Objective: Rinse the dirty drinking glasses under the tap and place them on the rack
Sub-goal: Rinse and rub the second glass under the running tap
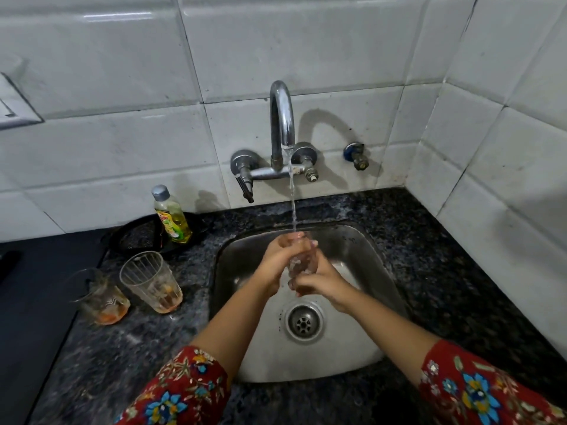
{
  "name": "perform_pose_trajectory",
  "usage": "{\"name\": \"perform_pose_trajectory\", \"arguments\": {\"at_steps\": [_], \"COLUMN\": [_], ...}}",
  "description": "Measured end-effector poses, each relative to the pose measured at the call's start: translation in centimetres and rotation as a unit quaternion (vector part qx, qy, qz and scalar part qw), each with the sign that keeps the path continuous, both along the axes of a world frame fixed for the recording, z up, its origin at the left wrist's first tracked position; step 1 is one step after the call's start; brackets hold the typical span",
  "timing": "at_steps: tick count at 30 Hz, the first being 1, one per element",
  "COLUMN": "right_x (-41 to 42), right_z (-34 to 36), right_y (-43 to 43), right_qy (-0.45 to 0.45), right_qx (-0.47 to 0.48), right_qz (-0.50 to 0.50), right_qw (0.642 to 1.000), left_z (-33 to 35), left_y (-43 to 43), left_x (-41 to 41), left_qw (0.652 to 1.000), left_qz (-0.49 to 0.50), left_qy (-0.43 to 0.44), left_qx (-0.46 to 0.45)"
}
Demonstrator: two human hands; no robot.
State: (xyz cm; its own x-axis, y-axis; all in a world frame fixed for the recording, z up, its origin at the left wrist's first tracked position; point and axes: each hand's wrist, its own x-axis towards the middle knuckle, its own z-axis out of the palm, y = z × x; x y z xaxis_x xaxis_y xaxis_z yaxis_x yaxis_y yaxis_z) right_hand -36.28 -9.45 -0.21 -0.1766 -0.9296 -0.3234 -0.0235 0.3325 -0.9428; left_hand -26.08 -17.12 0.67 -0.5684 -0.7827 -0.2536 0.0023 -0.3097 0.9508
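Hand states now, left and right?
Left hand: grips the glass under the tap.
Right hand: grips the same glass, lower down.

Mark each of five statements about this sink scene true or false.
1. The left hand and right hand both grip one glass over the sink. True.
2. The tap is shut off. False: water runs from the tap onto that glass.
3. A ribbed glass and a second glass, both with orange residue, stand on the countertop. True.
4. The dish soap bottle stands right of the sink. False: the dish soap bottle stands left of it.
5. A rack holds clean glasses. False: no rack is in view.
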Motion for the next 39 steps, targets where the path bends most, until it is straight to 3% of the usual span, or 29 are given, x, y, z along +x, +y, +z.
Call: {"name": "perform_pose_trajectory", "arguments": {"at_steps": [2,4,6,8,12,14,16,18,20,22,24,26,28,29,30,32,33,34,35,37,38,39], "right_x": [-0.6,-0.7,-0.2,0.3,0.3,-0.1,-0.6,-1.2,-2.1,-2.9,-3.8,-4.1,-3.5,-2.8,-2.1,-1.3,-1.1,-1.2,-1.6,-2.2,-2.4,-2.2], "right_z": [0.7,0.4,0.1,-0.3,0.3,0.3,0.4,0.8,1.6,2.3,3.2,4.0,4.4,4.4,4.3,4.3,4.6,5.0,5.5,5.8,5.7,5.5], "right_y": [0.2,0.0,-0.7,-1.3,-1.5,-1.7,-1.8,-1.6,-1.2,-1.1,-1.4,-2.6,-3.9,-4.5,-4.8,-5.0,-4.9,-4.7,-4.6,-4.5,-4.6,-4.7], "right_qy": [-0.144,-0.111,-0.005,0.046,-0.029,-0.022,0.069,0.214,0.355,0.48,0.551,0.617,0.696,0.716,0.702,0.565,0.504,0.501,0.542,0.652,0.674,0.664], "right_qx": [0.031,0.038,0.016,-0.014,-0.045,-0.042,-0.032,-0.072,-0.185,-0.271,-0.244,-0.151,-0.129,-0.106,-0.063,0.001,0.019,0.008,-0.024,-0.111,-0.138,-0.146], "right_qz": [0.073,0.094,0.037,-0.001,0.011,0.04,0.088,0.056,-0.01,0.073,0.252,0.371,0.414,0.415,0.404,0.368,0.361,0.375,0.386,0.404,0.404,0.393], "right_qw": [0.986,0.989,0.999,0.999,0.998,0.998,0.993,0.973,0.916,0.831,0.757,0.677,0.573,0.551,0.584,0.738,0.784,0.78,0.746,0.632,0.603,0.619], "left_z": [-0.2,-0.6,-0.9,-1.1,-1.6,-1.7,-1.7,-1.8,-1.8,-1.8,-2.0,-1.7,-1.6,-1.7,-2.0,-2.6,-2.7,-2.8,-2.7,-2.5,-2.3,-2.3], "left_y": [-0.8,-1.1,-0.9,-0.4,-1.0,-1.0,-1.1,-1.5,-2.2,-2.9,-3.4,-3.7,-3.6,-3.2,-2.8,-2.1,-2.2,-2.4,-2.8,-3.7,-3.8,-3.7], "left_x": [1.3,1.8,1.4,0.9,0.9,1.2,1.5,1.7,1.9,2.2,2.3,2.1,1.4,1.0,0.6,0.5,0.7,1.1,1.5,2.1,2.2,2.2], "left_qw": [0.996,0.996,0.999,0.997,0.994,0.994,0.99,0.983,0.979,0.98,0.977,0.967,0.954,0.945,0.935,0.918,0.915,0.92,0.931,0.943,0.946,0.949], "left_qz": [-0.068,-0.081,-0.028,0.012,-0.001,0.004,0.02,0.009,-0.005,-0.034,-0.088,-0.134,-0.159,-0.152,-0.126,-0.047,-0.026,-0.028,-0.05,-0.107,-0.111,-0.093], "left_qy": [0.05,0.048,0.007,-0.023,-0.035,-0.04,-0.028,-0.015,-0.009,-0.013,-0.023,-0.048,-0.073,-0.084,-0.095,-0.124,-0.135,-0.137,-0.129,-0.118,-0.119,-0.124], "left_qx": [0.024,0.009,-0.04,-0.072,-0.099,-0.106,-0.136,-0.181,-0.201,-0.195,-0.194,-0.213,-0.245,-0.279,-0.318,-0.374,-0.379,-0.366,-0.339,-0.291,-0.281,-0.276]}}
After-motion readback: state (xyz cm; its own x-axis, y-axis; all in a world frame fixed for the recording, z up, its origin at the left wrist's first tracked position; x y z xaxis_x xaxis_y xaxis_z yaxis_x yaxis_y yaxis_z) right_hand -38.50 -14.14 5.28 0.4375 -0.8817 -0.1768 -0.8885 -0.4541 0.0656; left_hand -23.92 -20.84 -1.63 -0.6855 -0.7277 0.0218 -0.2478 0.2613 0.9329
